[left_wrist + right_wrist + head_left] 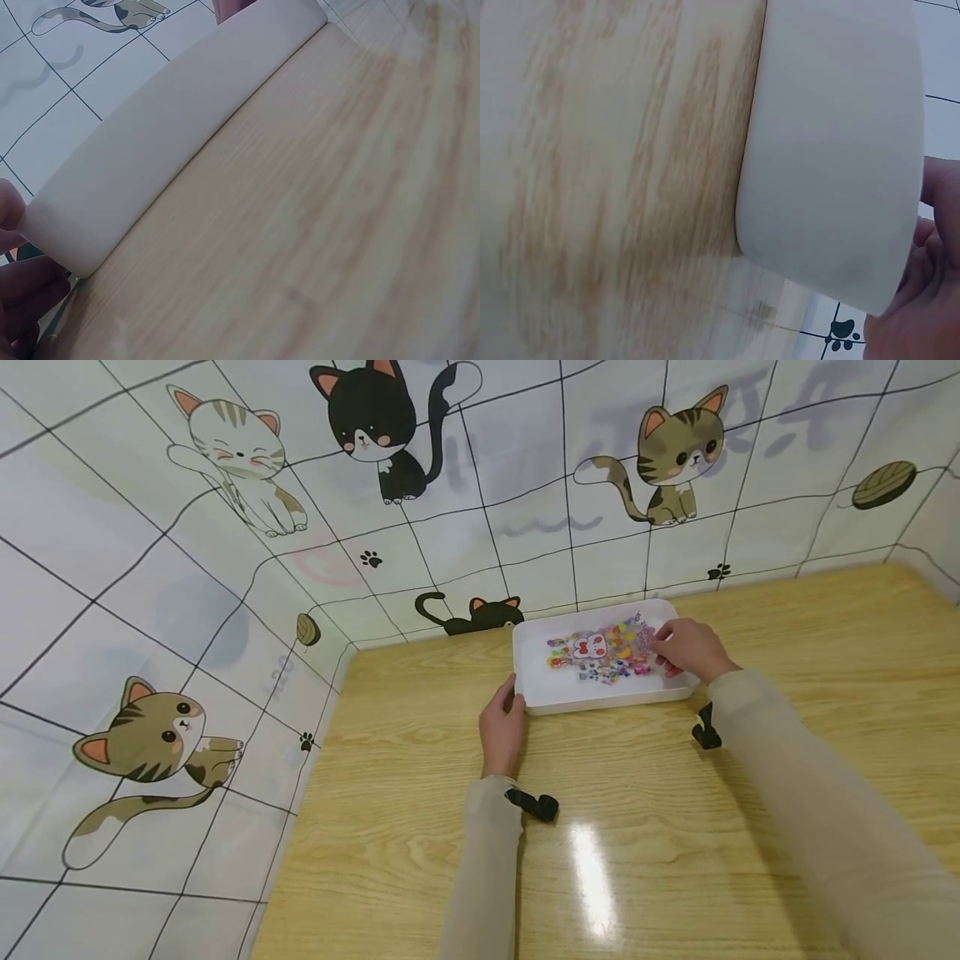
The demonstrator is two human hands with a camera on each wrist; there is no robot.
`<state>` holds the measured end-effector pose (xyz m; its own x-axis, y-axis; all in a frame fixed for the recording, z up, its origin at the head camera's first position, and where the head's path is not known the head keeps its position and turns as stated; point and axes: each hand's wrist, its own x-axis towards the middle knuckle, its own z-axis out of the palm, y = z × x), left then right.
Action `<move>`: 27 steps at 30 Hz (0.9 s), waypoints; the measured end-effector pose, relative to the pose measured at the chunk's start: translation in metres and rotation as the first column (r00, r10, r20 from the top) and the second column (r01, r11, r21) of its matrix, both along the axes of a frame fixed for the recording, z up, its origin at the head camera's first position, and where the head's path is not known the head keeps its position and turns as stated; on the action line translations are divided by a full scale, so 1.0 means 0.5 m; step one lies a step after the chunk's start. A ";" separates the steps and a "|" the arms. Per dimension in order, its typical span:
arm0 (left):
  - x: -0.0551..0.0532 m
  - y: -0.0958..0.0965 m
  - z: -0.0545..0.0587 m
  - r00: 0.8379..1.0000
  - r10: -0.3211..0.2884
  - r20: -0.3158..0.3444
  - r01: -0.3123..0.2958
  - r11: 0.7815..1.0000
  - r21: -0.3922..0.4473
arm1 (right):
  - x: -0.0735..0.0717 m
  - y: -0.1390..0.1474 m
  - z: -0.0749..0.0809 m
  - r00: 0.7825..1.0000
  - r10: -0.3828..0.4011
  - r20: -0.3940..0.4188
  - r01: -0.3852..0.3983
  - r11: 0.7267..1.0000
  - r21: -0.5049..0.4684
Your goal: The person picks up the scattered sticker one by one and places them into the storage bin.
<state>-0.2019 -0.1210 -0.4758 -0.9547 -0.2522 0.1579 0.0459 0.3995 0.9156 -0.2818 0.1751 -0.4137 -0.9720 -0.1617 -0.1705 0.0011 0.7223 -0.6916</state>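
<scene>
A white tray stands near the back of the table. In it lies what looks like a clear bag of small colourful beads, with a white bunny face on it; fine detail is too small to tell. My left hand holds the tray's near left corner, its thumb and fingers around the outside. Over the right end of the tray, my right hand has curled fingers that seem to pinch the bag's right end. In the right wrist view, the tray wall hides the fingertips.
The wooden table spreads around and in front of the tray. Right behind the tray rises a cloth printed with cats and grid lines, which continues along the left side. Each wrist wears a small black camera mount.
</scene>
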 end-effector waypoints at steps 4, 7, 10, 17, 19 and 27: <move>-0.004 0.003 -0.002 1.000 -0.004 0.000 0.004 1.000 -0.004 | 0.003 0.003 0.002 1.000 0.014 -0.002 -0.014 0.999 0.032; -0.004 0.004 -0.001 1.000 0.002 0.009 -0.002 1.000 -0.006 | 0.003 0.004 0.005 1.000 0.023 -0.007 -0.023 0.999 0.028; -0.003 0.004 0.001 1.000 0.001 0.007 -0.001 1.000 0.001 | 0.002 0.007 0.007 1.000 0.024 0.002 -0.024 1.000 0.003; -0.003 0.005 0.004 1.000 -0.015 0.022 0.014 1.000 0.026 | -0.001 0.015 0.011 0.999 0.012 0.033 -0.011 1.000 -0.026; -0.003 0.004 0.004 0.999 -0.011 0.034 0.010 1.000 0.024 | -0.001 0.014 0.012 0.999 0.016 0.039 -0.015 1.000 -0.027; -0.003 0.002 0.008 0.999 -0.020 0.047 0.019 0.999 0.029 | 0.001 0.012 0.014 0.999 0.007 0.033 -0.006 1.000 -0.013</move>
